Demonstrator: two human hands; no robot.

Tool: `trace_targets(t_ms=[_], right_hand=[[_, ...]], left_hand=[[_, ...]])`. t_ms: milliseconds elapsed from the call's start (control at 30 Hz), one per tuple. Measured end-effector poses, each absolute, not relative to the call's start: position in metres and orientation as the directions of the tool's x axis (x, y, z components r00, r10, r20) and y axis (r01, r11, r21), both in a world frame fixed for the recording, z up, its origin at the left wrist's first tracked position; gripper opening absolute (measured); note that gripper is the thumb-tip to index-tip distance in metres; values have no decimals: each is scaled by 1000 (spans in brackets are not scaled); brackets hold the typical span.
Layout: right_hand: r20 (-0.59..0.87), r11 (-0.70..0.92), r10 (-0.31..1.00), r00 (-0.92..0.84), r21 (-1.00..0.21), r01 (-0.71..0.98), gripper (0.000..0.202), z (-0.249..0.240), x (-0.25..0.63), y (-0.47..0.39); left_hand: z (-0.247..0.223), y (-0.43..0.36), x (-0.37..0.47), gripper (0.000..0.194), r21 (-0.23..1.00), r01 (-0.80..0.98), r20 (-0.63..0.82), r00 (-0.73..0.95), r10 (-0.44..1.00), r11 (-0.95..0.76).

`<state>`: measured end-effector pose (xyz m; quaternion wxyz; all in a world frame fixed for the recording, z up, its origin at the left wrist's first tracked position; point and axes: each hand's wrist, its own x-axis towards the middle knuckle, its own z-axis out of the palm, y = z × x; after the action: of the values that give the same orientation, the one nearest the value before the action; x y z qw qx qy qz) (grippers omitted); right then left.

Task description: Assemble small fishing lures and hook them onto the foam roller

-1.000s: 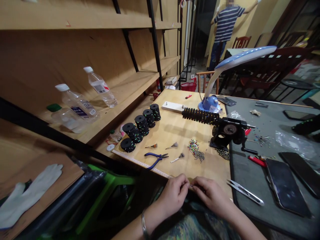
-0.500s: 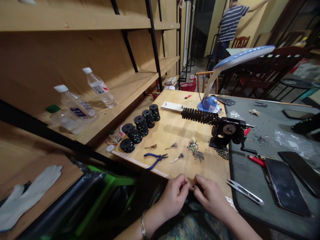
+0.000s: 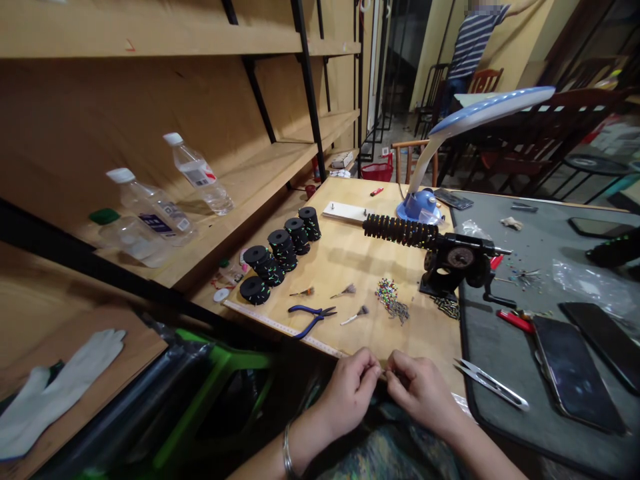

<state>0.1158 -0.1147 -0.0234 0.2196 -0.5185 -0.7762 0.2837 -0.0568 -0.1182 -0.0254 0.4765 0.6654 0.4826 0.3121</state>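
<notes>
My left hand (image 3: 354, 387) and my right hand (image 3: 416, 385) meet at the table's near edge, fingertips pinched close together. Something small and thin sits between them, too small to name. Just beyond lie blue-handled pliers (image 3: 311, 320) with jaws apart, and a small brush-like bundle (image 3: 354, 316). A heap of colourful beads (image 3: 386, 292) spills into a pile of small grey metal pieces (image 3: 399, 311). Behind these, a hand-cranked device (image 3: 454, 263) carries a black spool rod (image 3: 400, 231) wound with cord. Black foam spools (image 3: 270, 263) stand in a row at left.
Thread snips (image 3: 493, 385) and phones (image 3: 575, 373) lie on the grey mat (image 3: 493, 333) at right. A blue desk lamp (image 3: 417, 203) stands at the back. Plastic bottles (image 3: 200, 177) rest on the left shelf; a white glove (image 3: 75, 380) lies below. Another person (image 3: 473, 47) stands far back.
My hands stay pinched together in almost the same place. The view has shifted slightly. The person at the back has moved a little to the right.
</notes>
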Motion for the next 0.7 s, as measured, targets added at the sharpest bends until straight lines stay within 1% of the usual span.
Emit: trace_targets(t_ms=[167, 300, 367, 467, 567, 700], right_hand=[[34, 299, 925, -379, -683, 666, 19, -22, 118, -113], [16, 294, 921, -389, -682, 670, 22, -20, 120, -113], [6, 292, 914, -405, -702, 649, 22, -20, 122, -113], [-7, 279, 909, -417, -734, 619, 16, -18, 125, -113], [-8, 269, 916, -402, -731, 628, 8, -15, 129, -114], [-15, 270, 912, -410, -730, 628, 7, -11, 132, -114]], left_hand=[[-24, -117, -57, 20, 939, 337, -55, 346, 937, -69], [-25, -117, -57, 22, 939, 335, -48, 350, 935, -77], [-26, -116, -57, 22, 937, 338, -38, 344, 938, -86], [-26, -114, -58, 23, 943, 322, -29, 325, 945, -82], [-24, -113, -59, 24, 955, 291, -37, 314, 949, -59], [-22, -112, -60, 25, 963, 267, -42, 308, 950, -44]])
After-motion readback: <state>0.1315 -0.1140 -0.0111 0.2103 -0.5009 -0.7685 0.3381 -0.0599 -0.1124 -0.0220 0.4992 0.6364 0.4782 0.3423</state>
